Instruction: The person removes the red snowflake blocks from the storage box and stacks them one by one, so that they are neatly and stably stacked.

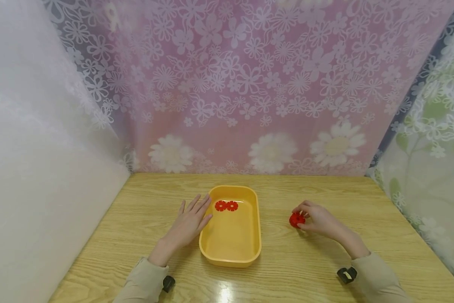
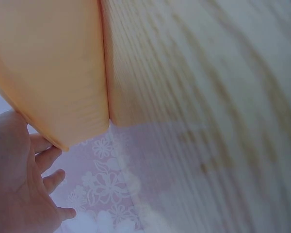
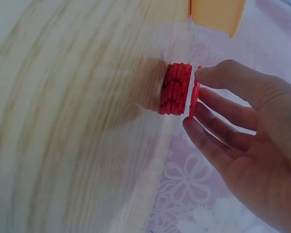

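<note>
My right hand (image 1: 319,221) pinches one thin red flower-shaped disc (image 3: 195,99) by its edges, between thumb and fingertips. Right beside that disc, in the right wrist view, stands a short stack of red discs (image 3: 175,90) on the table, with a narrow gap between the two. My left hand (image 1: 189,225) lies with its fingers spread and straight along the left rim of a yellow plastic tray (image 1: 232,264). In the left wrist view its fingertips touch the rim of the tray. Two red flower-shaped discs (image 1: 227,205) lie side by side inside the tray, towards its far end.
Both hands work over a wood-grain table (image 1: 280,273). A pink flowered curtain (image 1: 245,105) hangs along its far edge, a plain white sheet (image 1: 49,139) on the left and a flowered sheet (image 1: 431,168) on the right. Each wrist wears a black strap mount (image 1: 346,275).
</note>
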The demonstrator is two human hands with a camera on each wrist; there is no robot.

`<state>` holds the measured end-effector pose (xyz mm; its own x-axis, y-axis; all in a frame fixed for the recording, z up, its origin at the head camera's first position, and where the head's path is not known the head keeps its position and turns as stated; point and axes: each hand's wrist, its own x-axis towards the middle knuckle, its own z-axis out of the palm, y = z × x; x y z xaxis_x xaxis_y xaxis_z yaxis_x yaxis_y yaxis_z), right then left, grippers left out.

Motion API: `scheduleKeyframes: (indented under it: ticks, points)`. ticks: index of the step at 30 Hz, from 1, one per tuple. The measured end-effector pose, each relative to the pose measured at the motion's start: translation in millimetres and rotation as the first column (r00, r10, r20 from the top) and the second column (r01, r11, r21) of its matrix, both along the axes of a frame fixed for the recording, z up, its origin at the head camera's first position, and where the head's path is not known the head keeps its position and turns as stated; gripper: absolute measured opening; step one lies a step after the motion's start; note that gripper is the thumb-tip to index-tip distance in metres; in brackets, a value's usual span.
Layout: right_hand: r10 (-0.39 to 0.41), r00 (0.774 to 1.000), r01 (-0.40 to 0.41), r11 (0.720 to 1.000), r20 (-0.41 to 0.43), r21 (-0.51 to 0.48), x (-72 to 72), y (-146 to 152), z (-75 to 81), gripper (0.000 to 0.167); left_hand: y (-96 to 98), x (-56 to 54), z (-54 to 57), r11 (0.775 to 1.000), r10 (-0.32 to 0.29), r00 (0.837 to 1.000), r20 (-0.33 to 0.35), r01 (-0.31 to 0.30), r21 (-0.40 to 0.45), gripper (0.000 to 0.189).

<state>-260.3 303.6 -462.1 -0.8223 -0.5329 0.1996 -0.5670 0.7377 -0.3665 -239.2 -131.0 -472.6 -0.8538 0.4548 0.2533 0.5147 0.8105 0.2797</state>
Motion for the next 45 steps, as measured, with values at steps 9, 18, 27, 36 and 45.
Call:
scheduleKeyframes:
  ticks: [9, 18, 27, 36, 45]
  points:
    - [0.012, 0.999, -0.011, 1.000, -0.031, 0.019, 0.2, -1, -4.0, 0.030, 0.2, -0.6, -1.3, 1.000, 0.003, 1.000, -0.006, -0.003, 0.004, 0.058]
    - [0.011, 1.000, -0.011, 1.000, 0.000, 0.018, 1.9, -1, -1.9, 0.031, 0.7, -0.3, -1.0, 1.000, 0.010, 1.000, -0.006, -0.010, 0.006, 0.058]
    - [-0.033, 0.999, 0.029, 0.993, -0.032, -0.113, 4.0, -5, 5.7, 0.025, 0.3, 0.0, -0.3, 1.000, 0.007, 1.000, 0.006, -0.007, -0.007, 0.059]
    - [-0.059, 0.991, 0.035, 0.983, -0.124, -0.181, -3.7, -13, 7.3, 0.029, 0.7, -0.6, -1.3, 1.000, 0.004, 1.000, -0.015, -0.004, -0.010, 0.058]
    - [-0.023, 0.989, -0.010, 0.976, -0.148, -0.219, -9.9, -39, 19.2, 0.039, 0.9, -0.7, -0.9, 1.000, 0.001, 1.000, -0.011, -0.001, -0.004, 0.058]
